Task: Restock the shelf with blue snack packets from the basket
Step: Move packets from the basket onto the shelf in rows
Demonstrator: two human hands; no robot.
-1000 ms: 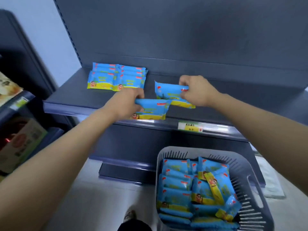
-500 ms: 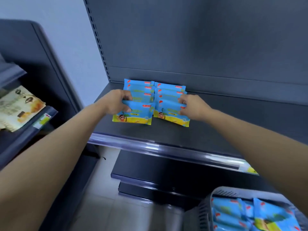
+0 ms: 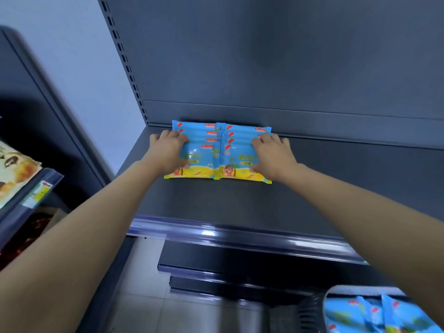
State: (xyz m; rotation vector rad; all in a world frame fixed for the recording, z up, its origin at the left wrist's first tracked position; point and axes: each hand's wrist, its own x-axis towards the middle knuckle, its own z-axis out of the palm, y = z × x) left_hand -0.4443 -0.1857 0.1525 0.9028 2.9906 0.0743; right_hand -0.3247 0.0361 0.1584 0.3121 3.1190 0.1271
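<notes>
Two overlapping rows of blue snack packets lie side by side at the back left of the dark shelf (image 3: 240,203). My left hand (image 3: 168,152) rests with spread fingers on the left edge of the left row (image 3: 201,155). My right hand (image 3: 271,157) presses the same way on the right edge of the right row (image 3: 237,150). Each thumb lies on the front packet's face. The grey basket (image 3: 310,311) shows at the bottom right corner with several more blue packets (image 3: 370,313) inside.
The shelf's back panel (image 3: 288,56) rises right behind the rows. A glossy price rail (image 3: 228,233) runs along the shelf's front edge. A neighbouring rack at left holds other snack bags (image 3: 14,167). Lower shelves and tiled floor (image 3: 187,313) lie below.
Both hands carried a packet each from the shelf's front to the back rows and laid them on top. The hands now lie spread on the rows; the view has moved closer.
</notes>
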